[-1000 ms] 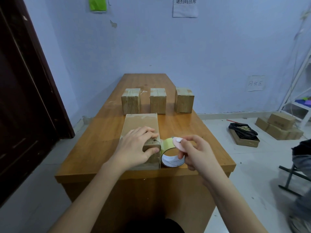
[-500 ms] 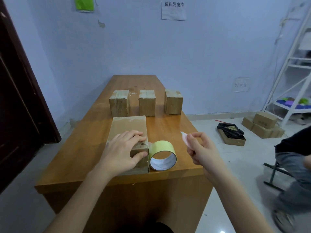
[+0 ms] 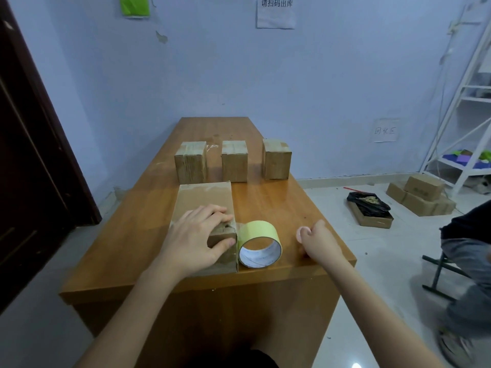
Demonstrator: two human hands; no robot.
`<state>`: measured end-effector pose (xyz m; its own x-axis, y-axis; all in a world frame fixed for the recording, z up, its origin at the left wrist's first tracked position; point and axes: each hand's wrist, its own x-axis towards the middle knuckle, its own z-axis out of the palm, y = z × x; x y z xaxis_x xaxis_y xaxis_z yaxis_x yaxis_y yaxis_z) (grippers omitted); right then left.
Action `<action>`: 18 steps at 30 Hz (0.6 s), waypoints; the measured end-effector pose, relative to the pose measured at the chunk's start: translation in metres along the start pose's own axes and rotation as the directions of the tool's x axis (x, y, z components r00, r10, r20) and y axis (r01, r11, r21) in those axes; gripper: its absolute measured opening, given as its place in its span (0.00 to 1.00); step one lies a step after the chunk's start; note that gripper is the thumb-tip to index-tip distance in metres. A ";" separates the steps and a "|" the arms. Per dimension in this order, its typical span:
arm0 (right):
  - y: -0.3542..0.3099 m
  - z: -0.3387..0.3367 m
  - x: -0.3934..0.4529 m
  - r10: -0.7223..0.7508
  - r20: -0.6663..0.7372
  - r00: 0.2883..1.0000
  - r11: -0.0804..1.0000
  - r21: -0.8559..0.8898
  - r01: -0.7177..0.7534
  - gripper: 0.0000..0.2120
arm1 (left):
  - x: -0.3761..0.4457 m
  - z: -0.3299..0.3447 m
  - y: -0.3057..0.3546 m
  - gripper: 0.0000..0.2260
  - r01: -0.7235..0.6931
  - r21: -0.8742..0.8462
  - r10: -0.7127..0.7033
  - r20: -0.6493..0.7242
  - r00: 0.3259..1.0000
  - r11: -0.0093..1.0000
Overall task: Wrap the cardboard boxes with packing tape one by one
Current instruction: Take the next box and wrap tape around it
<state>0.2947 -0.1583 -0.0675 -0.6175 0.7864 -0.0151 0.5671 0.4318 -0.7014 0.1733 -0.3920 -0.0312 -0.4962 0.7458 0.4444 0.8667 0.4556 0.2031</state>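
Note:
A long flat cardboard box (image 3: pixel 203 200) lies near the table's front edge. My left hand (image 3: pixel 195 237) lies on its near end, fingers over the top and thumb against the right corner, gripping it. A yellow-green packing tape roll (image 3: pixel 259 244) stands on edge against the box's right side, a short strip of tape running onto the box. My right hand (image 3: pixel 317 241) rests on the table to the right of the roll, its fingers curled round a small pink object (image 3: pixel 302 232). Three smaller taped boxes (image 3: pixel 190 163) (image 3: pixel 234 162) (image 3: pixel 276 160) stand in a row behind.
The wooden table (image 3: pixel 292 205) is narrow, with its front edge just under my hands. A dark door (image 3: pixel 32 155) is at the left. On the floor to the right are cardboard boxes (image 3: pixel 419 195), a black bag in a box (image 3: pixel 369 207), a white shelf (image 3: pixel 467 115) and a seated person (image 3: pixel 470 251).
My right hand, holding the pink object, left the tape roll and moved right and down to the table. The left hand stayed on the box.

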 end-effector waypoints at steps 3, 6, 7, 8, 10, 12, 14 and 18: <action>0.003 0.002 0.005 -0.060 -0.026 0.998 0.940 -0.339 0.048 0.09 | 0.000 -0.001 0.000 0.21 0.000 -0.004 0.001 0.008 1.000 1.000; 0.004 0.003 0.010 -0.077 -0.047 0.996 0.859 -0.510 0.043 0.12 | -0.001 -0.001 0.001 0.21 -0.006 -0.004 0.006 -0.004 1.000 1.000; 0.003 0.002 0.010 -0.070 -0.058 0.996 0.842 -0.539 0.028 0.14 | -0.001 -0.001 0.001 0.20 -0.005 -0.006 0.005 -0.007 1.000 1.000; 0.001 0.001 0.010 -0.077 -0.077 0.994 0.817 -0.577 0.018 0.15 | -0.001 -0.001 0.001 0.20 -0.004 -0.010 0.004 -0.011 1.000 1.000; -0.008 -0.004 0.010 -0.196 -0.143 0.970 0.754 -0.655 0.056 0.16 | -0.002 -0.001 0.001 0.20 -0.010 -0.017 0.010 -0.018 1.000 1.000; -0.027 -0.009 0.007 -0.386 -0.174 0.906 0.763 -0.612 0.207 0.14 | -0.002 -0.001 0.002 0.20 -0.018 -0.016 0.018 -0.026 0.999 1.000; -0.054 -0.011 0.001 -0.524 -0.082 0.848 0.787 -0.428 0.445 0.14 | -0.001 -0.001 0.002 0.20 -0.022 -0.012 0.021 -0.035 0.999 1.000; -0.100 -0.006 -0.009 -0.584 0.398 0.708 0.725 -0.136 0.675 0.17 | -0.001 -0.001 0.002 0.19 -0.024 -0.003 0.024 -0.030 0.999 1.000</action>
<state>0.2470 -0.2060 0.0072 -0.9850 0.1285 0.1150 0.0687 0.9041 -0.4218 0.1754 -0.3926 -0.0307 -0.4734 0.7418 0.4750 0.8786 0.4358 0.1951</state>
